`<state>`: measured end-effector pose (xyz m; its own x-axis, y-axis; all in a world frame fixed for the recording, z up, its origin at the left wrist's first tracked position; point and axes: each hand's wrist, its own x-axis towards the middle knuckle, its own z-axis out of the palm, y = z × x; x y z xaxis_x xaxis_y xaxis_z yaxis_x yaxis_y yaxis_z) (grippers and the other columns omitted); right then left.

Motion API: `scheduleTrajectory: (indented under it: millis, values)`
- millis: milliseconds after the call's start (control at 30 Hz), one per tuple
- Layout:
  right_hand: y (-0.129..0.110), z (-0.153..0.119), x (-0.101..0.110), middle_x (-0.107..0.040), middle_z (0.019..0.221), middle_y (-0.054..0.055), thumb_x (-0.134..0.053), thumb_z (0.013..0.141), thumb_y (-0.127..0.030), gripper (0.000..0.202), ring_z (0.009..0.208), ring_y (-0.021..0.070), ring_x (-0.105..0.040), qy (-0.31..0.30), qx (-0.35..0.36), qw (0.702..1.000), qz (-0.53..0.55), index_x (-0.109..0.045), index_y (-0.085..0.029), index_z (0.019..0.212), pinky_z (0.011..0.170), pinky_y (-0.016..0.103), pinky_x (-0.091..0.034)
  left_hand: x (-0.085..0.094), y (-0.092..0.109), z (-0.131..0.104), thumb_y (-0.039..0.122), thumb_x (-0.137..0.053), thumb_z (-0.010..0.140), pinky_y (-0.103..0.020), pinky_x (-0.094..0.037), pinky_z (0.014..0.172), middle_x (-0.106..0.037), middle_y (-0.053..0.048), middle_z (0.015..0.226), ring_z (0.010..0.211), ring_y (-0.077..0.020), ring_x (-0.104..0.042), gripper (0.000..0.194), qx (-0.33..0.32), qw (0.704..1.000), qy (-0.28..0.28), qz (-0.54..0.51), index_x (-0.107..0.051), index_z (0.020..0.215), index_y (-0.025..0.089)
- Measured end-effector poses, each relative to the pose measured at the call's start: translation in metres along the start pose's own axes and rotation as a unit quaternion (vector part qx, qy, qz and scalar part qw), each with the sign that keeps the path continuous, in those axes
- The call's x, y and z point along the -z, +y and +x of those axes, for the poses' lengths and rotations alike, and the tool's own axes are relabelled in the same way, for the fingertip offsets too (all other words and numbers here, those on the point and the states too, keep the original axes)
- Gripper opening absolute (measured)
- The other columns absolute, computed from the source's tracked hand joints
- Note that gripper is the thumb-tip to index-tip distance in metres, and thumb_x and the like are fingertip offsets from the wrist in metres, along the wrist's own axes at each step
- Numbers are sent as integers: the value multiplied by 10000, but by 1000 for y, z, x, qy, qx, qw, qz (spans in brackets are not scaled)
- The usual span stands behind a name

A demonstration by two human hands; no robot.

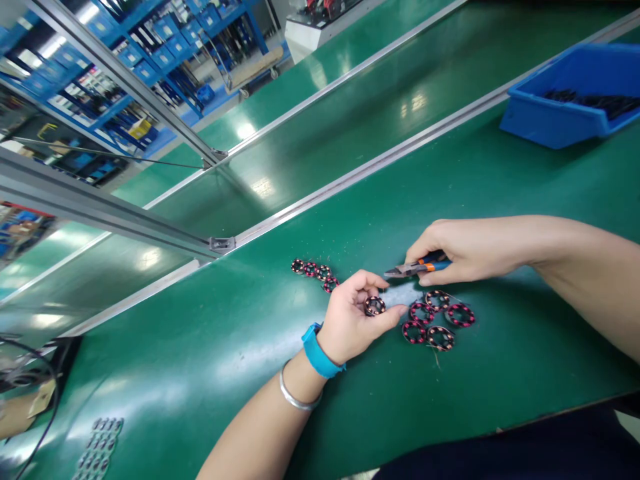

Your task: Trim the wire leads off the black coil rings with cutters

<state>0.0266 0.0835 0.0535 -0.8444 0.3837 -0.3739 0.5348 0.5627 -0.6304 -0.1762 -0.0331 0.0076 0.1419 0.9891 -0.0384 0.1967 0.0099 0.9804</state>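
Observation:
My left hand (pixel 354 313), with a blue band and a silver bangle at the wrist, grips a small ring-shaped copper-wound coil (pixel 375 306) between its fingers. My right hand (pixel 450 253) is wrapped round pliers (pixel 413 268) with blue and orange handles. The pliers' jaws point left, just above the left hand's fingertips and apart from the coil. Several red and copper wound coils (pixel 440 338) lie below the right hand, with thin wire ends sticking out. Left of the pliers, beyond my left hand, a short row of similar coils (pixel 324 272) rests on the green table (pixel 240 373).
A blue bin (pixel 555 123) with dark parts stands at the far right. Metal rails (pixel 350 180) run across the table's back, joined to an upright frame (pixel 110 207). Small round metal parts (pixel 100 443) lie at lower left, near a black cable (pixel 53 407).

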Motion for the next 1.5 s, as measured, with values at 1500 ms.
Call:
scheduleTrajectory:
  millis: [1500]
  values:
    - [12, 2, -7, -709, 858, 57, -609, 759, -485, 364, 778, 213, -605, 177, -45, 978, 101, -695, -166, 912, 726, 326, -438, -4, 3, -10, 230, -752, 678, -260, -569, 642, -725, -126, 1024, 759, -148, -675, 249, -31, 996, 33, 80, -537, 794, 177]
